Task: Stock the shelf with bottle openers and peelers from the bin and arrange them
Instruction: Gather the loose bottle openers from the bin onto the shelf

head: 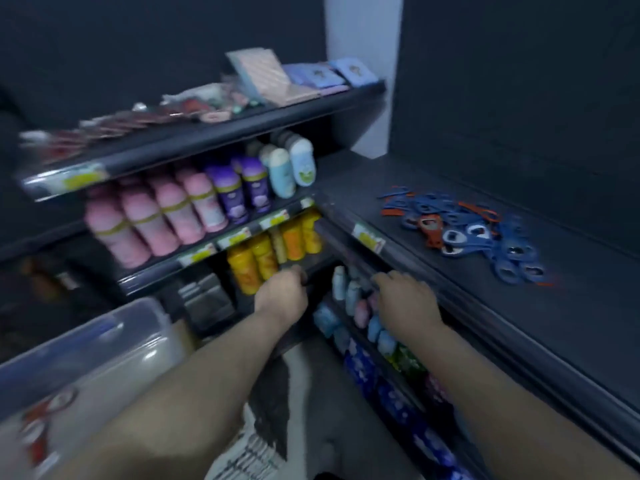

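Forearms reach past the clear plastic bin (86, 348) at the near left, which holds red pieces too blurred to name. The left hand (282, 291) is curled knuckles-up below yellow bottles (263, 261), and the right hand (407, 294) lies by the front rail of the dark shelf (502, 327); blur hides whether either grasps anything. Farther right, blue and orange bottle openers (478, 233) lie heaped on that shelf.

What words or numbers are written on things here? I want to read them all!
Nothing is readable; the picture is blurred.
Yellow price tags on the shelf rail: too blurred.
Purple bottles, labels: too blurred.
Printed bag near the floor, dark lettering: too blurred.
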The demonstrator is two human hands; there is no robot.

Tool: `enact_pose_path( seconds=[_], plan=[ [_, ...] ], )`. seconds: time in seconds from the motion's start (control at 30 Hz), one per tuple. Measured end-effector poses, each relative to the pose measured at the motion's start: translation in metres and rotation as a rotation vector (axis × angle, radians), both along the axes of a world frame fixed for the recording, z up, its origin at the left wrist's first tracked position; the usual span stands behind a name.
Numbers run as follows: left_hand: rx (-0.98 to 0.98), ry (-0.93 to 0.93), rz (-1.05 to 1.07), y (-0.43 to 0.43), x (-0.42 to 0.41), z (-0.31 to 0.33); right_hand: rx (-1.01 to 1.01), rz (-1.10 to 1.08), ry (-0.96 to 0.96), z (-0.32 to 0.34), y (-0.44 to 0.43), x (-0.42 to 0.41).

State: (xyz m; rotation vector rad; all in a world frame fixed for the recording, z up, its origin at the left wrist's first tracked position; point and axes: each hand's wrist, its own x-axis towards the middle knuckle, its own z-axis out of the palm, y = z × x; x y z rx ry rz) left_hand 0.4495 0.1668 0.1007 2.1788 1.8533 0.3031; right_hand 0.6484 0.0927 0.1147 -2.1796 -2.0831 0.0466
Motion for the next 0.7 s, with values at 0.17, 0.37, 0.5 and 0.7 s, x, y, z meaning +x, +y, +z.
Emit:
enact_pose_path(
  seconds=[0.17, 0.37, 0.5, 0.7],
  plan=[
    [-0.042, 0.063, 0.210, -0.044, -0.125, -0.008, 0.001, 0.262, 0.014, -0.011, 0.003, -0.104],
    [-0.061, 0.020, 0.496, -0.085, -0.270, -0.024, -0.015, 0.517, 0.085, -0.023, 0.002, -0.234],
    [-0.130, 0.008, 0.583, -0.106, -0.358, -0.037, -0.082, 0.590, 0.087, -0.036, 0.009, -0.325],
    [-0.371, 0.004, 0.459, -0.129, -0.466, -0.071, -0.333, 0.647, 0.067, -0.079, 0.016, -0.434]
  ],
)
